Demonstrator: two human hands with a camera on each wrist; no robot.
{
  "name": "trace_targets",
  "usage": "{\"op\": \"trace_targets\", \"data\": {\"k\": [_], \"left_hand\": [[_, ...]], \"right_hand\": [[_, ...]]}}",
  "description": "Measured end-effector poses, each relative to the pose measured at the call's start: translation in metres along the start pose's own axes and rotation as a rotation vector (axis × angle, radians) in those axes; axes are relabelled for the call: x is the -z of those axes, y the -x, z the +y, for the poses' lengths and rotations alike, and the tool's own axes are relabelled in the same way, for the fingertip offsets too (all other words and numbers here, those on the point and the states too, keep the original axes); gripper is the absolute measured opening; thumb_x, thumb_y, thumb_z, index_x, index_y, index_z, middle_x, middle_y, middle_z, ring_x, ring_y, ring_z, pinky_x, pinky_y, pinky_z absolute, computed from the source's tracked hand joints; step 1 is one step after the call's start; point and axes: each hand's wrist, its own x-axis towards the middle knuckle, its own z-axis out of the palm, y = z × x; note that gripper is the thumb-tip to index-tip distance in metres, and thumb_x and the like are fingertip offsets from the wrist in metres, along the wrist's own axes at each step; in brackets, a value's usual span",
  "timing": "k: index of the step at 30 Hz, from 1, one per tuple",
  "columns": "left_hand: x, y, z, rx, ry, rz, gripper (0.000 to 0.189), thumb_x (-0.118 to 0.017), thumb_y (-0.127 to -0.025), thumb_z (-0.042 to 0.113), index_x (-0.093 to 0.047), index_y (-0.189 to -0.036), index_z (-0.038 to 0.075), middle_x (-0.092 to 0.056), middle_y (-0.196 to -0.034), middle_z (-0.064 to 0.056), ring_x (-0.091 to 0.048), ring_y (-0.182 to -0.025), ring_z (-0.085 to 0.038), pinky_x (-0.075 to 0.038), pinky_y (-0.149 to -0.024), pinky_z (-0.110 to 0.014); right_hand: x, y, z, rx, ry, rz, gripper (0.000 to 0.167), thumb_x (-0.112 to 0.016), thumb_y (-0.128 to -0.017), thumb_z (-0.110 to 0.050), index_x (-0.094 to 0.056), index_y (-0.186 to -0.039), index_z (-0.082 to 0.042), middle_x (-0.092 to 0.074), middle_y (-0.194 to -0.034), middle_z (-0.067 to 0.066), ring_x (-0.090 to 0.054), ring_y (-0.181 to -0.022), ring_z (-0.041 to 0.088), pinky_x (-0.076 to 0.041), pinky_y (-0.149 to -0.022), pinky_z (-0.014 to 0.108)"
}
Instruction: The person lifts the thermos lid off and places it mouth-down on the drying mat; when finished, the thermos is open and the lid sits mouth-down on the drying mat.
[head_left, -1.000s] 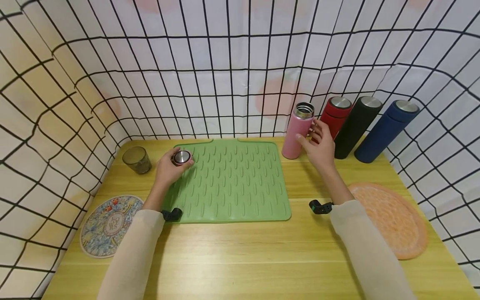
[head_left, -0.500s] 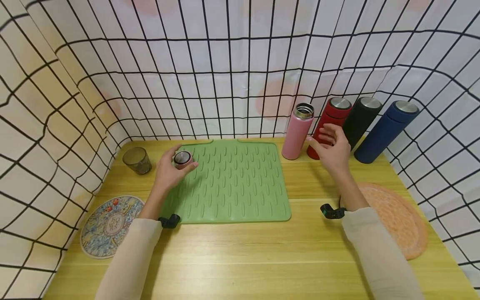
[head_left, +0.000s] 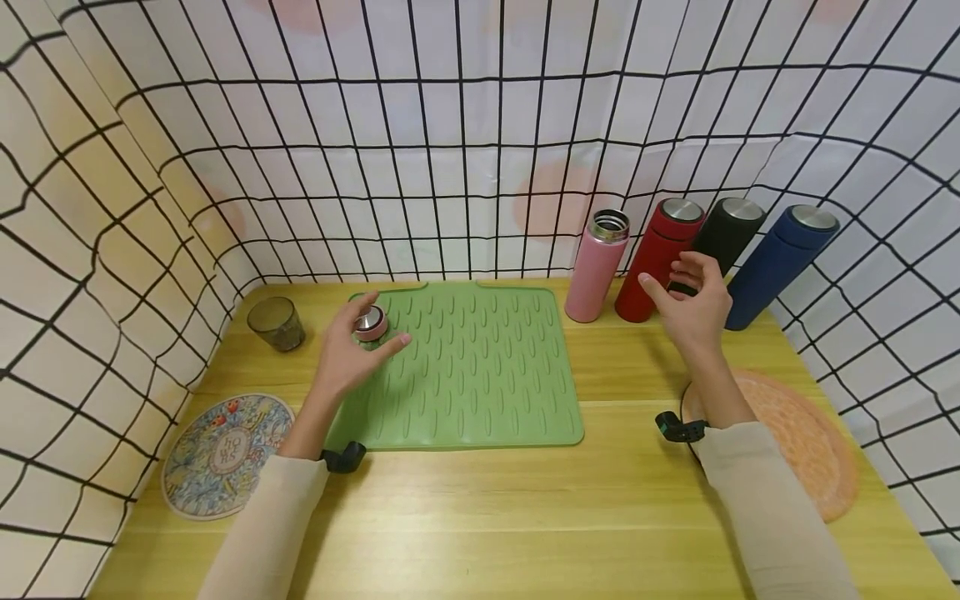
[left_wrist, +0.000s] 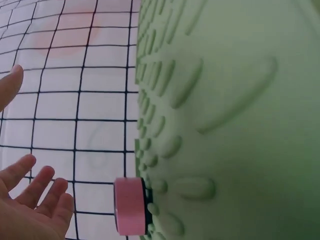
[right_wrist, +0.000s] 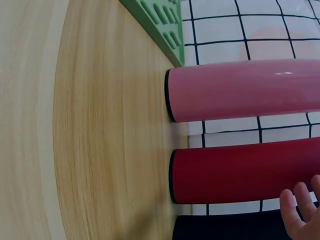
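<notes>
At the far left of the wooden table (head_left: 450, 529), a round floral placemat (head_left: 217, 462) lies beside the left sleeve, with a smoky glass tumbler (head_left: 276, 323) standing behind it. Next comes the left hand (head_left: 348, 358), spread wide with the thumb well away from the fingers and holding nothing; the left wrist view shows a clear gap between its fingers and the pink cap (head_left: 372, 325). That cap sits on the upper left part of the green drying mat (head_left: 480, 367), showing a pink band, a steel disc on top and a dark lower edge.

Just beyond the mat's right edge, the pink bottle (head_left: 597, 271) stands upright and uncapped, its shiny metal neck and dark hollow exposed. The red bottle (head_left: 660, 250) stands beside it, upright, with a steel-topped cap on.

The right hand (head_left: 693, 308) is in front of the red bottle and the black bottle (head_left: 726, 237), thumb wide of the loosely bent fingers, its grasp bare; whether a fingertip brushes either bottle cannot be told. The black bottle and the blue bottle (head_left: 780, 267) are capped in steel too. Nearer the person, an orange round placemat (head_left: 806, 458) lies partly under the right forearm.
</notes>
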Motion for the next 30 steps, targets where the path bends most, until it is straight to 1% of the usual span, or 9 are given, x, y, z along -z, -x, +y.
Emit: {"op": "trace_targets", "data": {"k": [3, 7, 11, 17, 20, 22, 24, 27, 30], "left_hand": [[-0.001, 0.001, 0.003, -0.017, 0.038, -0.004, 0.092, -0.087, -0.080, 0.049, -0.044, -0.157, 0.020, -0.052, -0.147, -0.019, -0.059, -0.126, -0.040, -0.049, -0.105, -0.060], [-0.003, 0.001, 0.007, -0.019, 0.066, -0.017, 0.093, -0.087, -0.080, 0.050, -0.044, -0.157, 0.020, -0.052, -0.145, -0.017, -0.063, -0.124, -0.040, -0.050, -0.107, -0.057], [-0.006, 0.000, 0.011, -0.013, 0.068, -0.030, 0.093, -0.087, -0.080, 0.051, -0.043, -0.157, 0.022, -0.052, -0.147, -0.015, -0.059, -0.130, -0.041, -0.049, -0.110, -0.056], [-0.013, 0.001, 0.014, -0.016, 0.099, -0.052, 0.095, -0.087, -0.080, 0.050, -0.042, -0.158, 0.021, -0.047, -0.153, -0.017, -0.052, -0.139, -0.041, -0.045, -0.115, -0.054], [-0.017, 0.000, 0.016, -0.023, 0.097, -0.061, 0.095, -0.087, -0.080, 0.050, -0.042, -0.158, 0.022, -0.046, -0.154, -0.015, -0.047, -0.144, -0.036, -0.042, -0.119, -0.051], [-0.019, 0.000, 0.017, -0.026, 0.095, -0.069, 0.094, -0.087, -0.079, 0.050, -0.042, -0.158, 0.024, -0.046, -0.156, -0.011, -0.044, -0.146, -0.031, -0.039, -0.121, -0.049], [-0.022, -0.001, 0.018, -0.037, 0.089, -0.074, 0.095, -0.087, -0.079, 0.051, -0.042, -0.158, 0.024, -0.046, -0.157, -0.009, -0.043, -0.146, -0.029, -0.037, -0.122, -0.048], [-0.025, -0.002, 0.020, -0.053, 0.076, -0.079, 0.095, -0.087, -0.079, 0.051, -0.042, -0.158, 0.025, -0.046, -0.157, -0.006, -0.043, -0.145, -0.029, -0.037, -0.122, -0.049], [-0.028, -0.003, 0.022, -0.066, 0.058, -0.082, 0.096, -0.087, -0.077, 0.053, -0.043, -0.158, 0.025, -0.048, -0.157, -0.005, -0.045, -0.143, -0.029, -0.038, -0.121, -0.050]], "right_hand": [[0.000, -0.002, 0.003, -0.007, 0.002, 0.021, 0.068, -0.083, -0.087, -0.041, -0.054, -0.142, -0.015, -0.062, -0.135, 0.006, -0.061, -0.122, 0.021, -0.056, -0.097, 0.025], [0.000, -0.006, 0.006, -0.039, 0.018, 0.018, 0.073, -0.083, -0.086, -0.043, -0.050, -0.145, -0.015, -0.059, -0.142, 0.004, -0.058, -0.128, 0.020, -0.056, -0.102, 0.031], [-0.002, -0.008, 0.009, -0.074, 0.032, -0.010, 0.077, -0.081, -0.087, -0.045, -0.045, -0.149, -0.019, -0.054, -0.150, 0.003, -0.054, -0.135, 0.021, -0.053, -0.108, 0.042], [-0.007, -0.011, 0.014, -0.100, 0.011, -0.051, 0.082, -0.081, -0.086, -0.048, -0.040, -0.154, -0.025, -0.048, -0.156, 0.003, -0.049, -0.141, 0.024, -0.047, -0.114, 0.051], [-0.010, -0.013, 0.017, -0.116, -0.005, -0.053, 0.084, -0.081, -0.086, -0.048, -0.038, -0.155, -0.028, -0.048, -0.157, 0.002, -0.048, -0.142, 0.023, -0.046, -0.115, 0.051], [-0.012, -0.015, 0.019, -0.119, -0.016, -0.051, 0.085, -0.082, -0.086, -0.046, -0.037, -0.155, -0.027, -0.048, -0.157, 0.001, -0.049, -0.141, 0.023, -0.046, -0.115, 0.050], [-0.015, -0.017, 0.021, -0.122, -0.024, -0.058, 0.086, -0.082, -0.086, -0.045, -0.036, -0.156, -0.026, -0.048, -0.157, 0.002, -0.049, -0.141, 0.024, -0.046, -0.116, 0.050], [-0.019, -0.021, 0.022, -0.133, -0.018, -0.089, 0.088, -0.079, -0.089, -0.046, -0.031, -0.159, -0.024, -0.047, -0.159, 0.004, -0.048, -0.143, 0.026, -0.043, -0.118, 0.049], [-0.024, -0.025, 0.023, -0.169, 0.006, -0.133, 0.090, -0.073, -0.093, -0.049, -0.023, -0.163, -0.025, -0.041, -0.163, 0.004, -0.042, -0.148, 0.026, -0.038, -0.123, 0.048]]}}
